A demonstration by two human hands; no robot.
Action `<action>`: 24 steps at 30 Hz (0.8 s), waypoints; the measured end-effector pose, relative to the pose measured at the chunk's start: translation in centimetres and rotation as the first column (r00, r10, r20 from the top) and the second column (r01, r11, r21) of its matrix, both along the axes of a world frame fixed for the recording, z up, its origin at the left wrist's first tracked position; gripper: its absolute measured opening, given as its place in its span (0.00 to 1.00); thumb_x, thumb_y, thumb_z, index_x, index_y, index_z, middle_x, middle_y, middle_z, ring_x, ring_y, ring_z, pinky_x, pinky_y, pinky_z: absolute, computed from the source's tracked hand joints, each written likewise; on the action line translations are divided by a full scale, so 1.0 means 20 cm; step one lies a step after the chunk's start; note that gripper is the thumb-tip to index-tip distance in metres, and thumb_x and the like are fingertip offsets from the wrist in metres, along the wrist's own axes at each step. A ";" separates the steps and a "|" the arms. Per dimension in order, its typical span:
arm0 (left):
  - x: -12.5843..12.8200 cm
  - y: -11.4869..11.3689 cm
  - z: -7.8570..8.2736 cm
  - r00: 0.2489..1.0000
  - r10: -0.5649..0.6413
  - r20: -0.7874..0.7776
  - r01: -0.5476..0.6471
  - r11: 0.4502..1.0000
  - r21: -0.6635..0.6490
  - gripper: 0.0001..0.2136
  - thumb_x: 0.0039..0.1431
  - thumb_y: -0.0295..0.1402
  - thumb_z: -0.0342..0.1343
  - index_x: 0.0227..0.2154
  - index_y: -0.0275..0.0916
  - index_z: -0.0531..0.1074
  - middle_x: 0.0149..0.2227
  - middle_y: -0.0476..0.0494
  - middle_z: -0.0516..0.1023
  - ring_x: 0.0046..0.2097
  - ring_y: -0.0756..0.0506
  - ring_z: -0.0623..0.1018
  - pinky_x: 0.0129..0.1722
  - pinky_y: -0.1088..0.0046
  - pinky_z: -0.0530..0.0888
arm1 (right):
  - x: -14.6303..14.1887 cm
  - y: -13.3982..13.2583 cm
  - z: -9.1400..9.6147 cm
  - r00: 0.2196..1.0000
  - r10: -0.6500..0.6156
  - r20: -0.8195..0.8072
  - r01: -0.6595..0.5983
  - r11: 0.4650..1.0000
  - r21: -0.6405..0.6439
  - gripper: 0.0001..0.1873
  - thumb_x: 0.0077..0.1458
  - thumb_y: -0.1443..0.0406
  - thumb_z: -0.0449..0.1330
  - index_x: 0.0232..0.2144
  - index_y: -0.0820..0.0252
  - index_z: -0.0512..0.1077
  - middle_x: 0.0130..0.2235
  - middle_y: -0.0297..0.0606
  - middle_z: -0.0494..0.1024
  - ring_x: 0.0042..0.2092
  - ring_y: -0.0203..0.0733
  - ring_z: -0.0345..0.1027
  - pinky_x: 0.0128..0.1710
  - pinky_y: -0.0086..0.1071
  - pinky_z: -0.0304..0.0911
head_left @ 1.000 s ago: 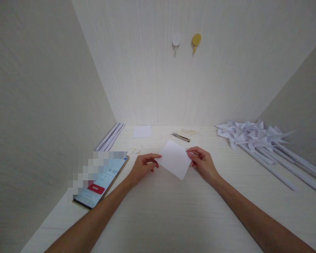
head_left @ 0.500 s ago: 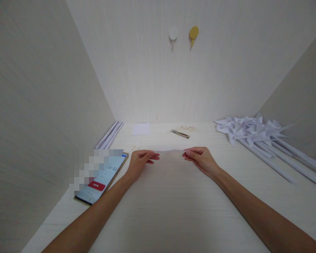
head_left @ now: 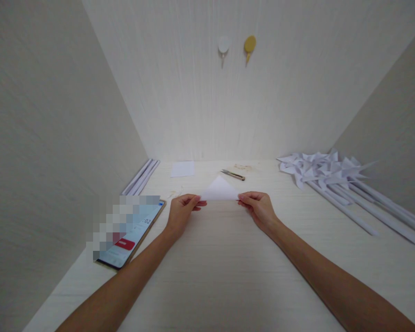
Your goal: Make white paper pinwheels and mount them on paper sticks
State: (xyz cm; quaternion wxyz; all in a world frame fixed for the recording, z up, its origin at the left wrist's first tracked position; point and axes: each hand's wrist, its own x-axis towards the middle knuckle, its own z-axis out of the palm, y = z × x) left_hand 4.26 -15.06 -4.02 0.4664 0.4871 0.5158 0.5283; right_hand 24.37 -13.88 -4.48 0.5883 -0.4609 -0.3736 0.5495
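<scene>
A white sheet of paper [head_left: 220, 190] shows as a triangle with its peak pointing away from me, raised above the table. My left hand [head_left: 185, 210] pinches its left corner between thumb and fingers. At the right corner, my right hand [head_left: 257, 205] grips it the same way, so the near edge runs straight between both hands. Just beyond the paper lies a pair of thread snips [head_left: 233, 174]. A flat white paper square [head_left: 182, 168] rests near the back wall, to the left.
A phone [head_left: 134, 235] lies beside my left forearm. Rolled paper sticks [head_left: 141, 177] lie at the back left. Several paper pinwheels [head_left: 323, 168] with long paper sticks [head_left: 380, 210] are heaped at the right. White [head_left: 223, 44] and yellow hooks [head_left: 249, 44] hang on the back wall.
The paper, seen almost edge-on before, has tilted so its triangular face shows. Both hands keep hold of its corners. The whole view has shifted slightly.
</scene>
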 end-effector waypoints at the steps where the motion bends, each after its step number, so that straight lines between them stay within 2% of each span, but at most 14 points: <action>1: 0.00 0.00 0.00 1.000 0.008 0.013 -0.008 1.000 0.000 0.11 0.45 0.38 0.57 0.22 0.33 0.72 0.25 0.40 0.78 0.31 0.45 0.78 0.31 0.71 0.72 | -0.01 0.00 0.00 1.000 -0.019 -0.004 0.019 1.000 -0.013 0.12 0.22 0.63 0.70 0.12 0.63 0.72 0.16 0.36 0.72 0.21 0.34 0.65 0.24 0.30 0.64; 3: 0.00 0.01 -0.01 0.997 0.022 0.080 -0.023 1.000 0.006 0.11 0.44 0.38 0.58 0.25 0.34 0.71 0.27 0.41 0.78 0.32 0.45 0.78 0.31 0.71 0.72 | -0.03 -0.01 0.00 0.998 -0.064 -0.017 0.063 0.998 -0.028 0.11 0.22 0.64 0.70 0.12 0.63 0.73 0.16 0.36 0.73 0.21 0.34 0.66 0.25 0.31 0.64; 6: 0.02 0.03 -0.01 0.958 0.023 0.284 -0.028 0.999 0.015 0.18 0.41 0.37 0.61 0.37 0.37 0.68 0.35 0.43 0.78 0.38 0.46 0.77 0.36 0.72 0.72 | -0.09 -0.04 -0.01 0.993 -0.113 -0.038 0.113 0.994 -0.012 0.09 0.25 0.64 0.68 0.14 0.63 0.74 0.18 0.37 0.74 0.23 0.35 0.67 0.28 0.32 0.65; 8: 0.05 0.03 -0.01 0.899 -0.003 0.437 0.001 1.000 0.005 0.23 0.39 0.37 0.63 0.40 0.39 0.65 0.40 0.43 0.77 0.41 0.48 0.76 0.42 0.71 0.70 | -0.13 -0.07 -0.02 0.995 -0.097 -0.034 0.097 0.995 0.004 0.08 0.28 0.63 0.67 0.15 0.63 0.75 0.19 0.38 0.75 0.24 0.37 0.67 0.29 0.33 0.65; 11: 0.11 0.02 -0.01 0.817 -0.090 0.570 0.110 0.994 0.000 0.21 0.42 0.42 0.60 0.38 0.37 0.66 0.42 0.40 0.75 0.43 0.47 0.75 0.46 0.69 0.69 | -0.18 -0.12 -0.02 0.999 -0.007 0.053 0.005 1.000 0.026 0.08 0.31 0.62 0.66 0.17 0.62 0.76 0.21 0.39 0.77 0.25 0.38 0.69 0.30 0.34 0.65; 14: 0.14 0.00 0.00 0.784 -0.135 0.605 0.202 0.978 -0.044 0.19 0.46 0.43 0.57 0.38 0.35 0.67 0.37 0.39 0.77 0.42 0.44 0.76 0.43 0.66 0.71 | -0.21 -0.17 0.00 0.970 0.150 0.192 -0.162 0.986 0.045 0.07 0.32 0.62 0.66 0.18 0.61 0.75 0.22 0.37 0.77 0.25 0.37 0.68 0.29 0.33 0.64; 16: 0.14 -0.01 0.01 0.794 -0.109 0.598 0.201 0.975 -0.089 0.15 0.48 0.41 0.56 0.35 0.35 0.67 0.33 0.40 0.77 0.39 0.43 0.77 0.40 0.66 0.73 | -0.22 -0.19 0.02 0.939 0.250 0.235 -0.269 0.962 0.053 0.07 0.31 0.63 0.66 0.15 0.61 0.73 0.21 0.35 0.76 0.24 0.36 0.66 0.27 0.31 0.63; 18: 0.12 -0.02 0.02 0.814 -0.072 0.577 0.179 0.975 -0.131 0.11 0.49 0.37 0.55 0.33 0.35 0.67 0.31 0.42 0.77 0.35 0.45 0.77 0.36 0.68 0.74 | -0.21 -0.19 0.03 0.928 0.308 0.208 -0.326 0.944 0.058 0.09 0.31 0.63 0.66 0.14 0.61 0.69 0.22 0.34 0.75 0.24 0.35 0.66 0.27 0.30 0.62; 21: 0.10 -0.03 0.03 0.844 -0.067 0.532 0.193 0.963 -0.186 0.07 0.49 0.34 0.56 0.29 0.36 0.67 0.28 0.44 0.76 0.27 0.48 0.75 0.29 0.72 0.73 | -0.19 -0.17 0.01 0.955 0.282 0.094 -0.289 0.955 0.068 0.10 0.38 0.62 0.62 0.16 0.61 0.67 0.24 0.34 0.74 0.26 0.34 0.66 0.28 0.29 0.62; 24: 0.10 -0.07 0.04 0.864 -0.147 0.482 0.283 0.933 -0.223 0.08 0.46 0.32 0.58 0.28 0.36 0.67 0.25 0.46 0.74 0.23 0.51 0.72 0.23 0.75 0.72 | -0.17 -0.14 0.00 0.975 0.214 -0.056 -0.210 0.975 0.075 0.09 0.42 0.61 0.60 0.18 0.61 0.68 0.25 0.33 0.73 0.26 0.31 0.63 0.24 0.25 0.58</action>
